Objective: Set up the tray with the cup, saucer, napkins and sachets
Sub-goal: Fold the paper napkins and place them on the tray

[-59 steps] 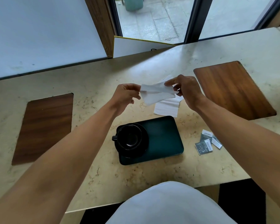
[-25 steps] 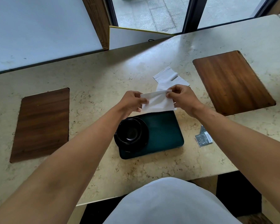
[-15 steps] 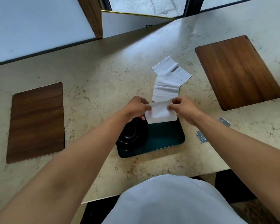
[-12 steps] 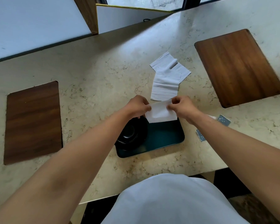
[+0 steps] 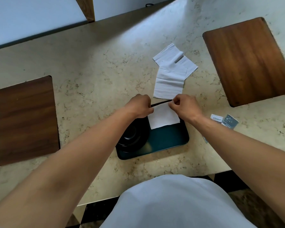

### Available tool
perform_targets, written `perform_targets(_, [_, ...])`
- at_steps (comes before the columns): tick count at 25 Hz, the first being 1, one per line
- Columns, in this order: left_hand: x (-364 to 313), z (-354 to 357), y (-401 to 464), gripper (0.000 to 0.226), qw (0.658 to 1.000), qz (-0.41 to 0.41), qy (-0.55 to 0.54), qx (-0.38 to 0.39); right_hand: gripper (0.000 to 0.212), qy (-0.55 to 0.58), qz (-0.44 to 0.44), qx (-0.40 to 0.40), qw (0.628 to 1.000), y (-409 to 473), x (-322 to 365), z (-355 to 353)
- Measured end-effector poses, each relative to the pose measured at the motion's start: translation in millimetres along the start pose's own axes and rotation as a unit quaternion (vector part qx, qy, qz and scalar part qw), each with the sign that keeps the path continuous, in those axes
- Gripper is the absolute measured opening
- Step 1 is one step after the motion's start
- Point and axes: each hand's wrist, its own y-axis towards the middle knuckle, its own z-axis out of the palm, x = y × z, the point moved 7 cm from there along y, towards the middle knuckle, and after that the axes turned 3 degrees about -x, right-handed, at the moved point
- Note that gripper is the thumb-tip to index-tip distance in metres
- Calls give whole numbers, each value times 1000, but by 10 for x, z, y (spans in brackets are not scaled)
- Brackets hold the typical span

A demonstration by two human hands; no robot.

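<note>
On the tray (image 5: 168, 142), at its left end, the cup (image 5: 130, 137) sits on its saucer (image 5: 139, 145); left hand (image 5: 139, 106) and right hand (image 5: 185, 107) each pinch a top corner of a napkin (image 5: 164, 118), probably to lay it flat beside the cup; more napkins (image 5: 171, 74) wait beyond; sachets (image 5: 225, 120) lie right, off the tray.

The person wears a plain pale blue-white garment (image 5: 179, 204) over the torso; both forearms are bare, without sleeves, watch or rings showing.
</note>
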Motion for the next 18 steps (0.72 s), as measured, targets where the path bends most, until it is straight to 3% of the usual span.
perform_targets(4, [-3,-24,42,28,997,9,75,-13,19,-53,-3,10,999,12,48,16])
perform_targets(8, [60,-27,62,32,993,8,116,-26,34,-39,-1,-11,999,38,83,-27])
perform_targets(18, [181,-10,48,28,998,-21,61,-4,40,-20,11,-4,1000,107,-8,43])
